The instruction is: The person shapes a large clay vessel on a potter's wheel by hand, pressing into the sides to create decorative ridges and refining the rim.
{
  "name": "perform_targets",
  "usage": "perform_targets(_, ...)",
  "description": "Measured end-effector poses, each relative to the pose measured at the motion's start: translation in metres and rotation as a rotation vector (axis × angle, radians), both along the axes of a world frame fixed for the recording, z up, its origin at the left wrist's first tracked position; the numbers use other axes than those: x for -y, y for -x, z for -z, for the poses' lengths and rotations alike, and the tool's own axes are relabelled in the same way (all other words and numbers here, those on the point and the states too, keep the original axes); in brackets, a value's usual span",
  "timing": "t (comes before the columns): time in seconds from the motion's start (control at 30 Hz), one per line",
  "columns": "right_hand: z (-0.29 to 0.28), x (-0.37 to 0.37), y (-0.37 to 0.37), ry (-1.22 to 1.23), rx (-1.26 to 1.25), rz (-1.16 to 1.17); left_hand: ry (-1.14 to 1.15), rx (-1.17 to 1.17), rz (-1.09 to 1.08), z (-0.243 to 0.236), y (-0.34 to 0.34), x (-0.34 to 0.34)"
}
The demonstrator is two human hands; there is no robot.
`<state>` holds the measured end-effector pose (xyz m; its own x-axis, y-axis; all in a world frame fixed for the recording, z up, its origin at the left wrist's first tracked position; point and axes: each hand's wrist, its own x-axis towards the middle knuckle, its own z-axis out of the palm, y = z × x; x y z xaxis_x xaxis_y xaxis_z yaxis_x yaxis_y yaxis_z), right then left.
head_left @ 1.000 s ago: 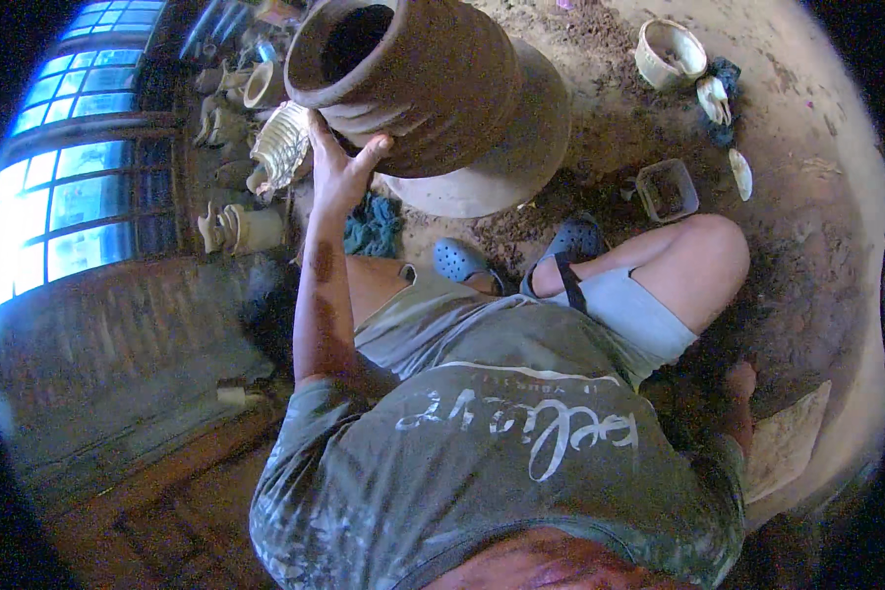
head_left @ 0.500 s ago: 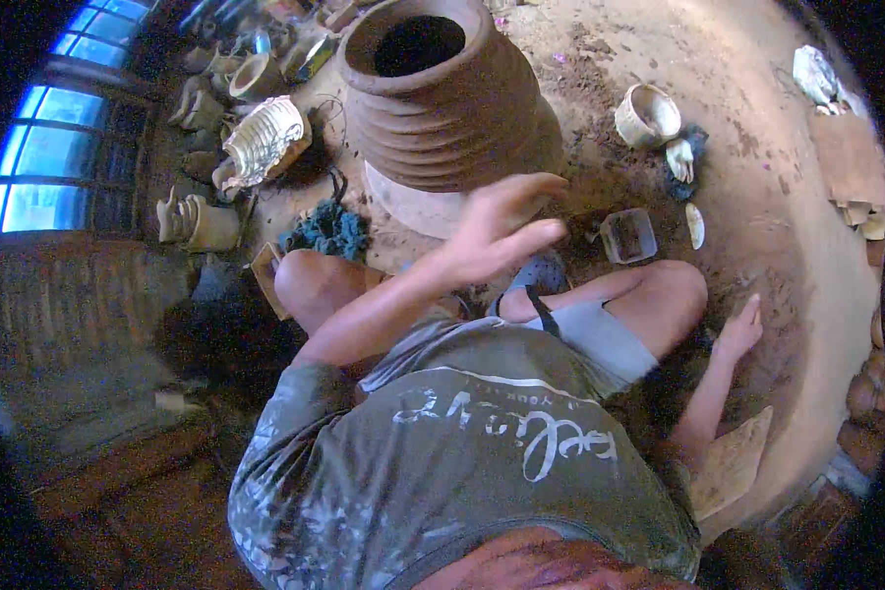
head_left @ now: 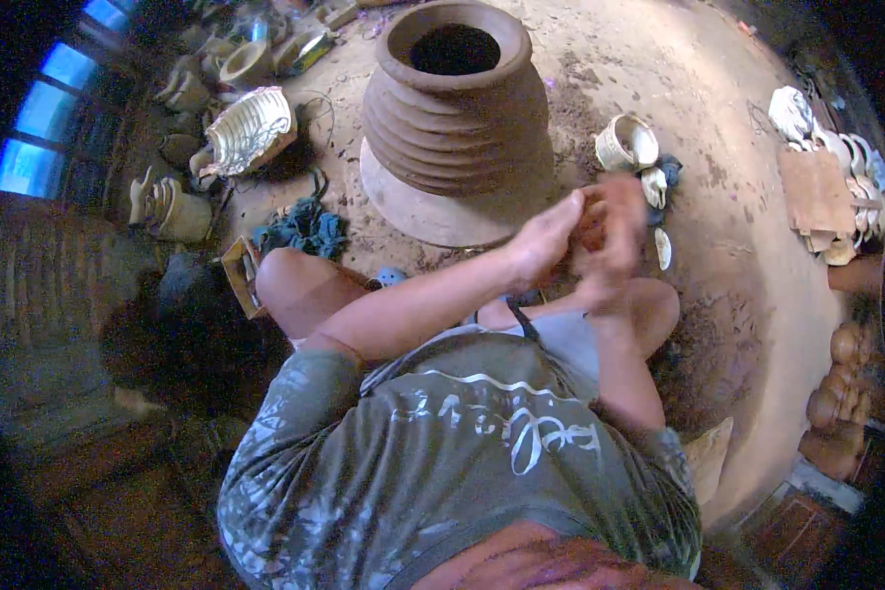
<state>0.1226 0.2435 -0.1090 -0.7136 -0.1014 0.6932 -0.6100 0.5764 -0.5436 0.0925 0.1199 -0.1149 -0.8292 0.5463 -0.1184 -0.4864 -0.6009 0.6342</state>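
Dusty earthen floor of a dim workshop, blue windows at far left. One ribbed clay pot on a round base, straight ahead. Left hand and right hand pressed together over a brown lump, just in front of the pot. One pale cup beside; shell-like pale pieces at right.
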Motion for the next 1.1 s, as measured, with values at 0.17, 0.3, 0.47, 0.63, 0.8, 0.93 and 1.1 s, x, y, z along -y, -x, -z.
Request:
perform_targets(0.17,0.012,0.031,0.009,0.216,0.221,0.030,0.047,-0.100,-0.009,0.011,-0.025,0.000)
perform_targets(0.3,0.020,0.052,-0.006,0.299,0.130,-0.189,0.359,-0.654,-0.114,0.030,-0.004,0.017)
perform_targets(0.47,-0.003,0.042,0.009,0.474,0.338,-0.043,0.265,-0.640,-0.050,-0.036,-0.015,0.010)
perform_targets(0.63,-0.014,0.045,-0.003,0.378,0.044,-0.187,0.315,-0.671,-0.121,-0.038,0.006,0.005)
perform_targets(0.8,-0.028,0.044,-0.009,0.457,0.064,-0.144,0.222,-0.562,-0.071,-0.048,0.005,0.002)
perform_targets(0.93,-0.008,0.031,0.016,0.462,0.195,0.035,0.168,-0.684,-0.139,-0.035,-0.010,0.001)
perform_targets(1.1,-0.061,0.051,-0.024,0.335,-0.081,-0.163,-0.022,-0.359,-0.112,-0.024,0.015,0.012)
